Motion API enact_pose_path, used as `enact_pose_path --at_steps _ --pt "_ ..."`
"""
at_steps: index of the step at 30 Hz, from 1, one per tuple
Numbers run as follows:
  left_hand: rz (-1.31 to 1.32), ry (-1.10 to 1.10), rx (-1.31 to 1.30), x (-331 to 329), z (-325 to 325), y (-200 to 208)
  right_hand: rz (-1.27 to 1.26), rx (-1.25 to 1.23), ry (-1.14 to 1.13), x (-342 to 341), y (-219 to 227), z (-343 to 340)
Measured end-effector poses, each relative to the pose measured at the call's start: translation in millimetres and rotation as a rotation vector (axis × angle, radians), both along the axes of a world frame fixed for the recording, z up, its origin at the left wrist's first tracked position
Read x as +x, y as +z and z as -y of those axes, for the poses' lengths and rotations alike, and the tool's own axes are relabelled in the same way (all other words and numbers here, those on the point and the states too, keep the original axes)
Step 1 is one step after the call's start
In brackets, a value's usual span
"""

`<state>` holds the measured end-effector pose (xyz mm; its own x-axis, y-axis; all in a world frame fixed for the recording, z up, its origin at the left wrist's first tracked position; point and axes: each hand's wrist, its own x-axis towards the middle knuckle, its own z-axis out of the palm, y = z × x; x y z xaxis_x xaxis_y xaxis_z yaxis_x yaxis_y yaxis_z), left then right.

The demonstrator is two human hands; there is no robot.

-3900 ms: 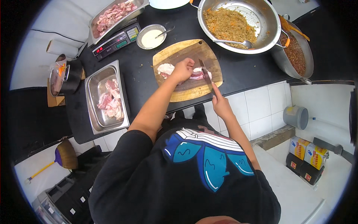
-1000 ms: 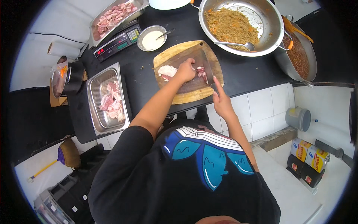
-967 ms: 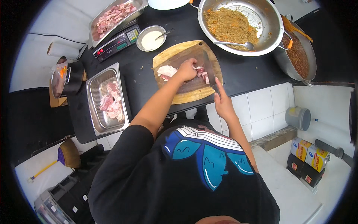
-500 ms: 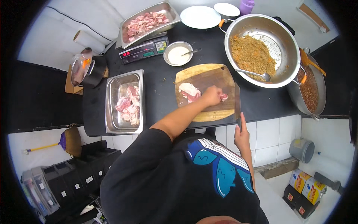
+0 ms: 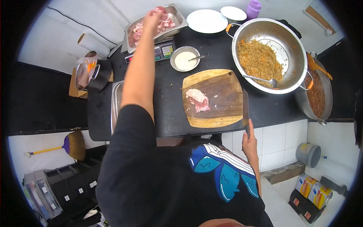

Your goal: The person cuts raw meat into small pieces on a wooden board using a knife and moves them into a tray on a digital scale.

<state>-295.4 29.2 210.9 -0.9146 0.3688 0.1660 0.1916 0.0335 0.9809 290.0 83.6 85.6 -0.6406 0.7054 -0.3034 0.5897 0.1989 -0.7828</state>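
My left hand (image 5: 152, 19) reaches over the metal tray (image 5: 181, 19) at the far left, its fingers closed on a piece of raw meat (image 5: 160, 9). Cut meat pieces (image 5: 165, 24) lie in that tray, which rests on a digital scale (image 5: 164, 51). In my right hand (image 5: 249, 142) is a knife (image 5: 245, 106), its blade pointing away from me along the right edge of the wooden cutting board (image 5: 211, 122). A larger chunk of raw meat (image 5: 197, 100) with pale fat sits on the board, small scraps near it.
A steel bowl of white sauce (image 5: 185, 60) with a spoon stands behind the board. At right are a large pan of shredded food (image 5: 261, 62) and another pan of brown food (image 5: 315, 94). White plates (image 5: 207, 21) lie at the back. My left arm mostly covers a second tray (image 5: 116, 102).
My left hand has lifted a meat piece from the board and carried it left and away to over the tray on the scale. The knife stays in my right hand beside the board.
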Motion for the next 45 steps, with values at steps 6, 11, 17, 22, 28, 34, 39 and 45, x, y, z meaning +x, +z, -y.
enact_pose_path --at_steps 6,11,17,22,28,34,39,45 --pt "0.235 0.006 -0.266 -72 31 -13 -0.011 0.008 -0.004 5 0 12" --pt "0.038 0.148 -0.096 -39 77 -66 -0.057 0.011 0.068 7 -11 22" --pt "-0.260 -0.641 -0.863 157 71 -147 0.024 -0.055 0.119 -3 -6 25" --pt "-0.572 -0.882 -1.105 230 62 -170 -0.035 -0.030 0.184 -7 -9 21" --pt "-0.473 -0.898 -0.782 241 59 -189 -0.007 -0.092 0.152 -9 6 28" --pt "0.169 -0.882 -0.478 273 30 -139 -0.109 0.032 0.144 11 -9 25" --pt "0.152 -0.587 -0.275 297 29 -119 -0.087 0.006 0.085 13 -2 21" --pt "-0.031 -0.599 -0.921 304 81 -166 -0.055 0.036 0.105 11 -5 21"
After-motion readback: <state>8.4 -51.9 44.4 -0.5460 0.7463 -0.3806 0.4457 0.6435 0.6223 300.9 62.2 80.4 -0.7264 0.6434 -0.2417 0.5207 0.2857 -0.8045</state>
